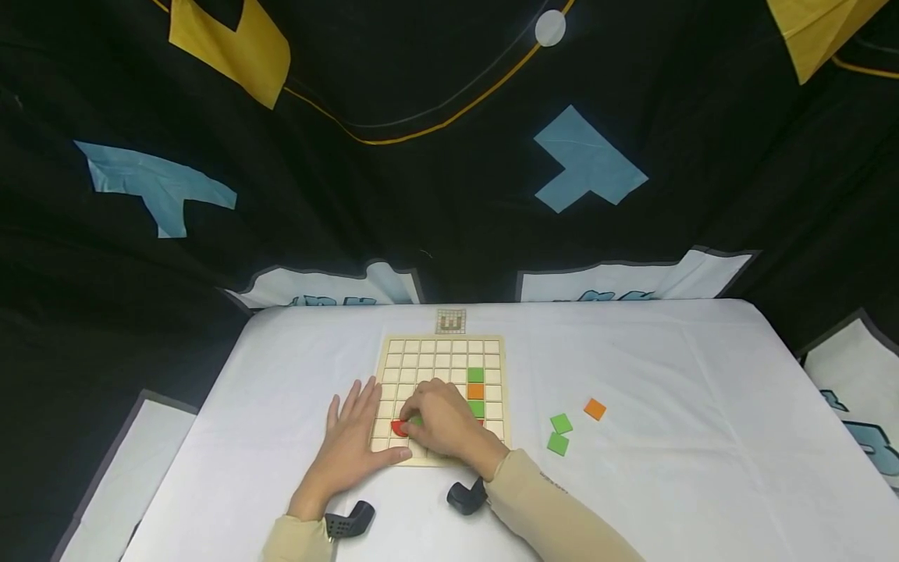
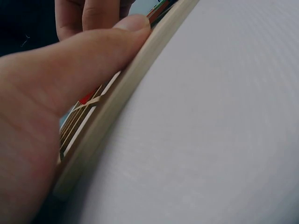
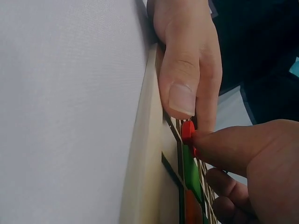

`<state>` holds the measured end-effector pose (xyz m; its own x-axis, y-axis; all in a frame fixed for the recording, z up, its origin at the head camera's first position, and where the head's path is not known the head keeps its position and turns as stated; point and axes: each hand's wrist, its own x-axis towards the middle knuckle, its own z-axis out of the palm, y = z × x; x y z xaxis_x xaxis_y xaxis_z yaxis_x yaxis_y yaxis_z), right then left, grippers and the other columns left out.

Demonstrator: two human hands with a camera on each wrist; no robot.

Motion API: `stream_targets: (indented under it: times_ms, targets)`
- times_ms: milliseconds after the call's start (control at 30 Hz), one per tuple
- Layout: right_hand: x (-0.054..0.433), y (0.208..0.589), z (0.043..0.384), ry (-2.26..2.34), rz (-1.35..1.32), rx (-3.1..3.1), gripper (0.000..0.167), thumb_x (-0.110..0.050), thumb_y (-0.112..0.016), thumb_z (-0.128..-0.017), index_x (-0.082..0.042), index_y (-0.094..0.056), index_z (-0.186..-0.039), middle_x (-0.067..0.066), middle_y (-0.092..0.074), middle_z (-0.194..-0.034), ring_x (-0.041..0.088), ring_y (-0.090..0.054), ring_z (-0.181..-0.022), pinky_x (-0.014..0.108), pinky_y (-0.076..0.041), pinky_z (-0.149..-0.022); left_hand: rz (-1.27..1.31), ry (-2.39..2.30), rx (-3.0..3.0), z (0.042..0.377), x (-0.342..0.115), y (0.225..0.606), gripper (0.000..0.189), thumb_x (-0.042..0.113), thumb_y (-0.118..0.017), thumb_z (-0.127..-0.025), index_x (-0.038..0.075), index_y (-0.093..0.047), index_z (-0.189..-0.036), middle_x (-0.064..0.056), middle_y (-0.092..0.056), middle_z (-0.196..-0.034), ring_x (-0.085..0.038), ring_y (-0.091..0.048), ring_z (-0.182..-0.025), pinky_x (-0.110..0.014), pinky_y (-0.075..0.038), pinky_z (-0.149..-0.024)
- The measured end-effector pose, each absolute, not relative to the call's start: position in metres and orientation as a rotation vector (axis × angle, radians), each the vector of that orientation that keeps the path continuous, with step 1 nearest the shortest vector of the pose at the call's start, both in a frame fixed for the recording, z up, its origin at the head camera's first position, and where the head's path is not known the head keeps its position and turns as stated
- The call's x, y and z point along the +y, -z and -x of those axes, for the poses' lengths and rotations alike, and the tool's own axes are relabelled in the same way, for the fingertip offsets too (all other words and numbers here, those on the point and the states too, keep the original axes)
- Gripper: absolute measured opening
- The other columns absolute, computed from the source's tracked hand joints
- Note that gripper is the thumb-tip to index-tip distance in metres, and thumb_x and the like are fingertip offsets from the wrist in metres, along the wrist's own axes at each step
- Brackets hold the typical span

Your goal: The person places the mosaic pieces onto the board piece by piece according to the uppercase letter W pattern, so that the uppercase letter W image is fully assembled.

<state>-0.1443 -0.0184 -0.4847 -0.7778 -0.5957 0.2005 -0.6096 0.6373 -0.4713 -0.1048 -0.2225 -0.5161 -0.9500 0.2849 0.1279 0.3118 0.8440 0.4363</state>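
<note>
A wooden grid board [image 1: 498, 347] lies on the white table. My left hand [image 1: 351, 441] rests along its left side with straight fingers, its thumb on the near edge. At the lower left of the grid, my right hand [image 1: 442, 421] pinches a red tile [image 3: 188, 132] with curved fingers, the thumb against it. That red tile looks rounded in the head view. A green tile [image 3: 191, 170] and an orange tile [image 3: 191, 205] lie in the same row, partly hidden from above by the right hand. A column of green and orange tiles [image 1: 475, 391] stands farther right on the board.
Two loose green tiles [image 1: 559, 434] and an orange tile [image 1: 595, 409] lie on the table right of the board. A small pattern card [image 1: 450, 321] touches or nearly touches the board's far edge. Black curtain hangs behind the table.
</note>
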Motion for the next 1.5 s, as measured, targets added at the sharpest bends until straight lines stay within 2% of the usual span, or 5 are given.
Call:
stream_targets:
  times_ms: [333, 567, 767, 1167, 1500]
  targets:
    - [-0.018, 0.487, 0.142, -0.834, -1.085, -2.791, 0.017, -0.031, -0.080, -0.084, -0.020, -0.081, -0.096, -0.012, -0.070, -0.091, 0.008, -0.059, -0.092, 0.029, -0.047, -0.087, 0.472, 0.707, -2.965, 0.105, -0.223, 0.518, 0.118, 0.071, -0.071, -0.077, -0.005, -0.027, -0.155, -0.019, -0.021, -0.165, -0.042, -0.010, -0.152, -0.066, 0.001, -0.117]
    - [-0.021, 0.487, 0.141, -0.742, -1.025, -2.795, 0.017, -0.034, -0.080, -0.082, -0.021, -0.080, -0.093, -0.012, -0.069, -0.089, 0.009, -0.056, -0.085, 0.029, -0.046, -0.082, 0.459, 0.714, -2.977, 0.105, -0.222, 0.518, 0.118, 0.071, -0.070, -0.077, -0.005, -0.026, -0.156, -0.019, -0.020, -0.165, -0.042, -0.009, -0.152, -0.066, 0.002, -0.117]
    - [-0.024, 0.488, 0.140, -0.697, -0.957, -2.817, 0.018, -0.039, -0.080, -0.083, -0.022, -0.078, -0.091, -0.012, -0.066, -0.087, 0.010, -0.056, -0.085, 0.030, -0.047, -0.082, 0.454, 0.712, -2.975, 0.105, -0.222, 0.518, 0.118, 0.071, -0.070, -0.076, -0.004, -0.027, -0.156, -0.019, -0.021, -0.165, -0.041, -0.009, -0.152, -0.066, 0.001, -0.117]
    - [-0.023, 0.491, 0.140, -0.726, -0.916, -2.821, 0.014, -0.035, -0.079, -0.084, -0.022, -0.077, -0.088, -0.012, -0.066, -0.088, 0.010, -0.055, -0.085, 0.028, -0.045, -0.081, 0.466, 0.706, -2.970, 0.107, -0.223, 0.520, 0.118, 0.072, -0.070, -0.077, -0.004, -0.026, -0.156, -0.019, -0.021, -0.165, -0.041, -0.010, -0.152, -0.066, 0.001, -0.117]
    - [-0.011, 0.482, 0.142, -1.064, -0.891, -2.747, 0.019, -0.033, -0.079, -0.086, -0.018, -0.077, -0.097, -0.011, -0.069, -0.093, 0.008, -0.055, -0.088, 0.023, -0.047, -0.079, 0.468, 0.707, -2.970, 0.106, -0.223, 0.519, 0.118, 0.072, -0.070, -0.077, -0.004, -0.026, -0.156, -0.019, -0.021, -0.165, -0.042, -0.009, -0.152, -0.066, 0.001, -0.117]
